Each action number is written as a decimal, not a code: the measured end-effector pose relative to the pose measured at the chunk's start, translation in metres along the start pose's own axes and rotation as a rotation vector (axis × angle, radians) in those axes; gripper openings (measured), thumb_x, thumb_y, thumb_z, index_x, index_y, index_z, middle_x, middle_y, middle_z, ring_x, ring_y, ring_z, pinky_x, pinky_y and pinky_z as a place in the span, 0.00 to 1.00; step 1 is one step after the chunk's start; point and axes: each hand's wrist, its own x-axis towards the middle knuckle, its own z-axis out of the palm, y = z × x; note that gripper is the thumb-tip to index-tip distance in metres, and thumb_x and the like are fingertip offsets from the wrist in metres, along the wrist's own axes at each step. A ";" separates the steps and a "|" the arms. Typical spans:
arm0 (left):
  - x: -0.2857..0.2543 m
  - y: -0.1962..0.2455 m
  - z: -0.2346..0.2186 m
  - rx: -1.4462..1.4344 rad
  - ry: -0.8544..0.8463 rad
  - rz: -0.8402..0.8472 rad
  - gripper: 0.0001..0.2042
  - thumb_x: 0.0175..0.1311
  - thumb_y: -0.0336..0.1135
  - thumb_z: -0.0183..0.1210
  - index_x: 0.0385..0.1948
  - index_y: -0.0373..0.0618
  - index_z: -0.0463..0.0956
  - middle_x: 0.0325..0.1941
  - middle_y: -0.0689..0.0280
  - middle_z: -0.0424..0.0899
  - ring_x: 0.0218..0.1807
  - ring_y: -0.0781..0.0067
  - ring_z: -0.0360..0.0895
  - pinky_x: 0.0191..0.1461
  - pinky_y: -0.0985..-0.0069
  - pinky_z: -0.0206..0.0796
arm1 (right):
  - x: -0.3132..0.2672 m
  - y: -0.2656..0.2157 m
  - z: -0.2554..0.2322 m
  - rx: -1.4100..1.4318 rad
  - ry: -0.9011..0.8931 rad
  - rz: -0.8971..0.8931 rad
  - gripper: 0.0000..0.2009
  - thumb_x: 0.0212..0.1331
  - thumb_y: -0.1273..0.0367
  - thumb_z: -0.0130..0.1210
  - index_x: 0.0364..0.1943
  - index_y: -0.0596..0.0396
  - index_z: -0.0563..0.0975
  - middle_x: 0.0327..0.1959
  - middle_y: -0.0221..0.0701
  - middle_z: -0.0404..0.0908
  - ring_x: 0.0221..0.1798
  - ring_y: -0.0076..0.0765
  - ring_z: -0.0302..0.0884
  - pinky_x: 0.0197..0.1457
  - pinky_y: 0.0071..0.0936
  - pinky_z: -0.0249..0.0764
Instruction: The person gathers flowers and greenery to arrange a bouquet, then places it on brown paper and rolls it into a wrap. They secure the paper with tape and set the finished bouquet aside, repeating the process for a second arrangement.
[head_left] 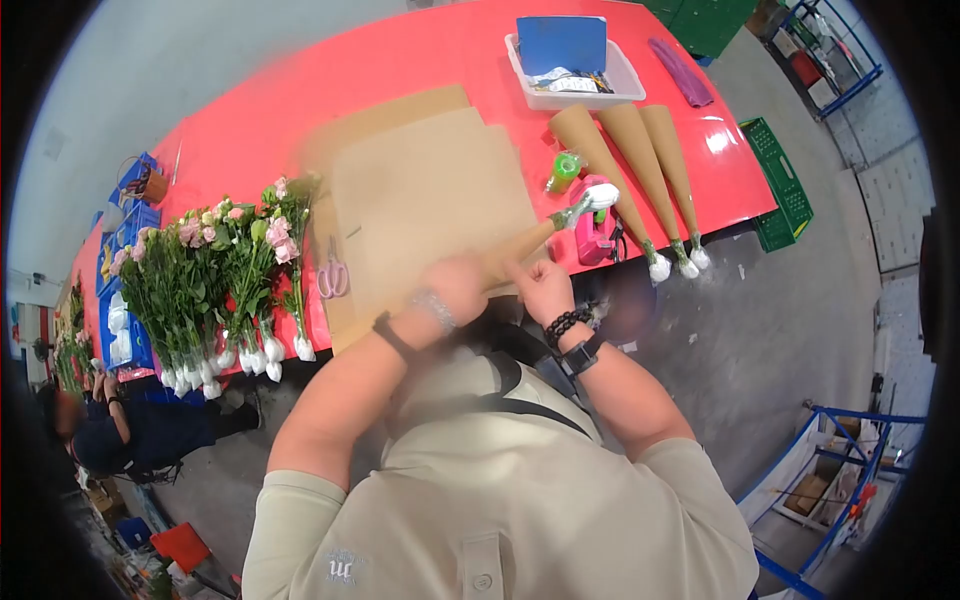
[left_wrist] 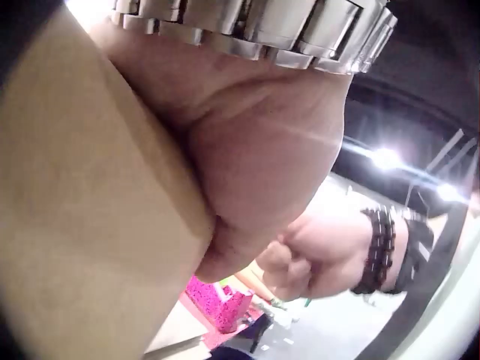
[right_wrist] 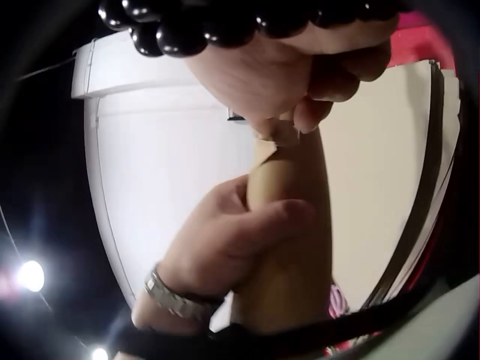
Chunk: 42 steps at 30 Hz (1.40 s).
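Observation:
A rolled kraft paper cone [head_left: 526, 243] slants over the table's near edge. Its narrow end shows green stems and a white-wrapped tip [head_left: 601, 196] pointing away to the right. My left hand [head_left: 456, 286] grips the wide part, its thumb laid across the roll in the right wrist view. Beside it my right hand [head_left: 546, 291] has its thumb and finger pinched at the overlapping paper edge [right_wrist: 264, 154], where a small shiny piece shows under the fingertips. Nearest to that hand stands a pink tape dispenser [head_left: 592, 240], with a green roll [head_left: 565, 172] behind it.
Flat kraft sheets [head_left: 420, 180] cover the table's middle, with pink-handled scissors [head_left: 333, 279] at their left. Bunches of pink flowers [head_left: 215, 270] lie farther left. Three wrapped cones [head_left: 620, 165] lie at the right, below a white bin [head_left: 570, 99]. Another person [head_left: 150, 435] is at far left.

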 end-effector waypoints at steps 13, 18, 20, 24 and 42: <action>0.018 0.053 -0.037 0.138 -0.145 0.199 0.24 0.51 0.42 0.68 0.48 0.38 0.77 0.40 0.49 0.88 0.46 0.47 0.87 0.52 0.56 0.79 | -0.017 -0.040 -0.091 -0.680 0.278 -1.078 0.17 0.47 0.62 0.72 0.40 0.48 0.79 0.34 0.35 0.83 0.47 0.45 0.84 0.46 0.43 0.78; 0.039 0.124 -0.030 0.287 0.174 0.513 0.23 0.50 0.34 0.67 0.51 0.42 0.77 0.54 0.54 0.84 0.58 0.52 0.82 0.65 0.54 0.71 | 0.021 0.005 -0.140 -0.793 -0.097 -0.580 0.21 0.45 0.58 0.74 0.43 0.49 0.80 0.32 0.38 0.85 0.37 0.52 0.87 0.43 0.47 0.82; 0.046 0.147 -0.039 0.187 0.522 0.671 0.25 0.50 0.33 0.67 0.54 0.41 0.77 0.58 0.55 0.81 0.62 0.52 0.78 0.71 0.53 0.66 | 0.037 0.025 -0.180 -0.718 -0.015 -0.324 0.21 0.49 0.57 0.73 0.45 0.48 0.82 0.37 0.42 0.87 0.41 0.53 0.87 0.45 0.46 0.82; 0.057 0.139 -0.044 -0.076 0.495 0.573 0.25 0.52 0.34 0.67 0.55 0.40 0.77 0.58 0.54 0.79 0.63 0.50 0.76 0.73 0.54 0.63 | 0.106 0.102 -0.254 -0.539 0.296 -0.181 0.28 0.52 0.58 0.73 0.56 0.53 0.78 0.47 0.49 0.86 0.52 0.59 0.83 0.56 0.52 0.78; -0.223 -0.063 0.115 -0.614 0.292 -1.063 0.22 0.61 0.46 0.64 0.48 0.34 0.81 0.45 0.48 0.87 0.51 0.45 0.84 0.56 0.56 0.76 | 0.271 0.212 -0.261 -0.724 0.357 -0.215 0.39 0.59 0.58 0.69 0.70 0.68 0.66 0.68 0.59 0.73 0.72 0.64 0.69 0.76 0.49 0.64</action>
